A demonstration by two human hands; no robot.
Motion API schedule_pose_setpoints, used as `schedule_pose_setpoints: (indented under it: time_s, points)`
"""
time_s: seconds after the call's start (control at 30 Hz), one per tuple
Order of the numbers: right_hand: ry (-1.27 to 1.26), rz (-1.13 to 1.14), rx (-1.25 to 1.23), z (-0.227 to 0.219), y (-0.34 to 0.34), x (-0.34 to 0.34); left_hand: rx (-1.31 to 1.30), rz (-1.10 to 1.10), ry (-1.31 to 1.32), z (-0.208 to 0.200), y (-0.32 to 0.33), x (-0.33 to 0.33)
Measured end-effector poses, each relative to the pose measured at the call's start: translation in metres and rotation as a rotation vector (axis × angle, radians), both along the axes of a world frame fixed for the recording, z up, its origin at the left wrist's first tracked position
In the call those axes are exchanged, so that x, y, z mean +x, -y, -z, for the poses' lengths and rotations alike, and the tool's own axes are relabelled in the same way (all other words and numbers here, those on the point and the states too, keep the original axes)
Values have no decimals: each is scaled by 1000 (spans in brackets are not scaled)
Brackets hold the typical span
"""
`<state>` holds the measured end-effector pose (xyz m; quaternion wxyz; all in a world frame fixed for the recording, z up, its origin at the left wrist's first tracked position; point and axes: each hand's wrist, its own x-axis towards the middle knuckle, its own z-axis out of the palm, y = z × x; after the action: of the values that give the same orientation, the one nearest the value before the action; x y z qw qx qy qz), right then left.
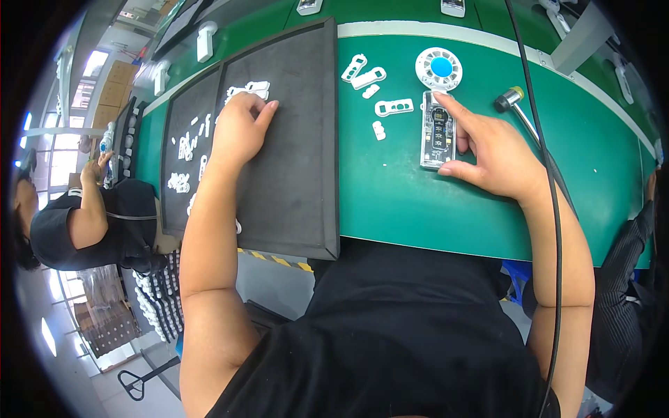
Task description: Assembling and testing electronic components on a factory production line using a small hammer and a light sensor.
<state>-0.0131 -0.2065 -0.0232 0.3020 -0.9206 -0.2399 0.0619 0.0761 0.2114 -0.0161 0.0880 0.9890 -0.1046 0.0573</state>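
Note:
My left hand (240,129) is over the dark tray, its fingertips among a small group of white plastic parts (258,89). Its thumb stands apart from the curled fingers, whose tips are partly hidden; nothing shows in its grasp. My right hand (498,153) spans the clear, rectangular handle of a handheld fan (439,131), index finger at the upper end and thumb at the lower end. Through the handle I see a dark inner board. The fan's round white head with its blue centre (440,67) points away from me on the green table.
The dark tray (293,174) also holds small white parts (179,182) on its left. White button-like frames (394,106) lie left of the fan. A mallet (516,104) lies to the right, and a black cable (550,188) hangs across. People sit on both sides.

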Motion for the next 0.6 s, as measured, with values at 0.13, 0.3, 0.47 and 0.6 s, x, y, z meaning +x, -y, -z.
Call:
schedule_pose_setpoints:
  time_s: [0.13, 0.3, 0.47, 0.6]
  points:
    - [-11, 3, -15, 2, -1, 0, -167, -167, 51, -1, 4, -4]
    - [13, 4, 41, 6, 0, 1, -61, -106, -35, -2, -2, -4]
    - [19, 4, 24, 4, -2, -1, 38, -81, -76, -6, -15, -20]
    - [23, -4, 52, 7, 1, -1, 10, -175, -144, -11, -12, -19]
